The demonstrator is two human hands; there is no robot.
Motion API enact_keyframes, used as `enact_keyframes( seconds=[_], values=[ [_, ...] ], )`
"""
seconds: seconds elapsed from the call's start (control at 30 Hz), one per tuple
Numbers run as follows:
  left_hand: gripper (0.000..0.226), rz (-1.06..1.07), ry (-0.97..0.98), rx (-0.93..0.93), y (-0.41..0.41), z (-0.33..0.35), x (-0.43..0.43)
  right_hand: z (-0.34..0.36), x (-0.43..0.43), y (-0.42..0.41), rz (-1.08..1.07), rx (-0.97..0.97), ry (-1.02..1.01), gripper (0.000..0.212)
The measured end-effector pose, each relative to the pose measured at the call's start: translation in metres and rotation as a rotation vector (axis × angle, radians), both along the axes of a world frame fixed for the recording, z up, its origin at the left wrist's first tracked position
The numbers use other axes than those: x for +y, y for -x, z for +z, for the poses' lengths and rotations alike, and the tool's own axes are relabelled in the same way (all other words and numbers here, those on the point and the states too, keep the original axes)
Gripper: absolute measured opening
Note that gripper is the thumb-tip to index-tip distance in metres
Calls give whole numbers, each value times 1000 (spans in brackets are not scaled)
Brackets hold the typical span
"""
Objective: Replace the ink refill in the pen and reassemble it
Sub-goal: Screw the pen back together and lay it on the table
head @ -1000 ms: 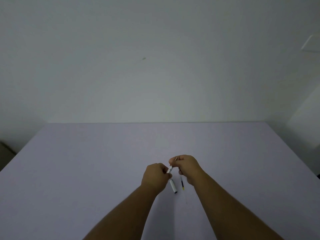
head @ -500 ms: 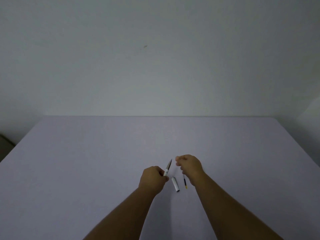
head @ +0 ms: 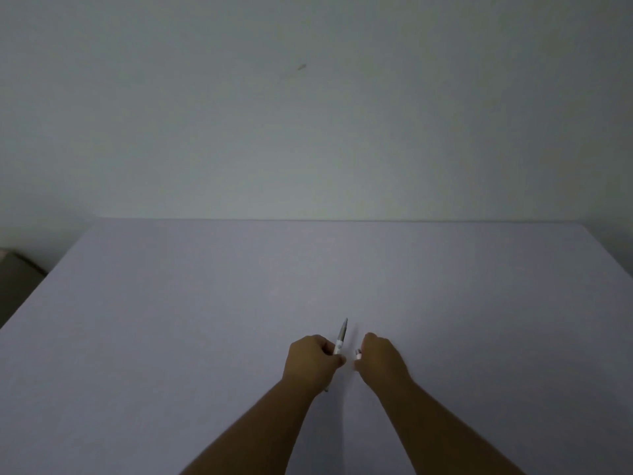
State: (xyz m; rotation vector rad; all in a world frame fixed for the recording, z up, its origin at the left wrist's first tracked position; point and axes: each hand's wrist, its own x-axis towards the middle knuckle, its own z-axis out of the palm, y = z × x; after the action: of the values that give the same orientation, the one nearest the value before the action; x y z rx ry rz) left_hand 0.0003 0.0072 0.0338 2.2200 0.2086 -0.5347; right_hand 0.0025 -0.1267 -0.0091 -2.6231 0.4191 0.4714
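Pointing its tip up and away, the pen (head: 342, 334) rises from the left hand (head: 313, 358).

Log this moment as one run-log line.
left hand: holds pen, tip up | right hand: closing on white pen piece | table: purple | stage: reassembly not finished

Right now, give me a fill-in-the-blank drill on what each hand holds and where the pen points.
1. The pen is gripped by the ____ hand.
2. The pen's tip points ____ from the person, toward the wall.
3. The right hand closes on a small ____ part.
4. Both hands hover over the ____.

Missing words: left; away; white; table
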Motion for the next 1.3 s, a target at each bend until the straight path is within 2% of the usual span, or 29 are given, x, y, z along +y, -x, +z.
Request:
enact_keyframes(
  seconds=[0.1, 0.17, 0.23, 0.37, 0.43, 0.5, 0.67, 0.83, 1.1, 1.3],
  values=[
    [11, -8, 13, -4, 0, 1, 0, -2, -1, 2, -5, -21, 9, 22],
    [11, -15, 22, -4, 0, 3, 0, 2, -1, 0, -63, -36, -55, 17],
    [11, -20, 26, -4, 1, 5, 1, 10, -3, -7, -208, -83, -240, 10],
    [15, -24, 24, 0, 1, 9, 2, 31, -14, -23, -599, -230, -777, 17],
    [20, -31, 23, 0, 3, 11, 1, 43, -18, -28, -696, -244, -994, 15],
    [24, -49, 21, -2, 5, 13, -1, 53, -20, -28, -709, -233, -1107, 13],
    [18, -73, -4, -13, 10, 20, -7, 64, -20, -19, -693, -227, -1139, 21],
    [12, -83, -11, -13, 17, 23, -8, 69, -24, -13, -700, -288, -1201, 17],
    [16, -27, 31, -43, 23, 29, -13, 69, -16, 5, -449, -159, -1082, 18],
    [17, 8, 52, -37, 25, 31, -14, 72, -18, 10, -402, -142, -1105, 11]
  ],
)
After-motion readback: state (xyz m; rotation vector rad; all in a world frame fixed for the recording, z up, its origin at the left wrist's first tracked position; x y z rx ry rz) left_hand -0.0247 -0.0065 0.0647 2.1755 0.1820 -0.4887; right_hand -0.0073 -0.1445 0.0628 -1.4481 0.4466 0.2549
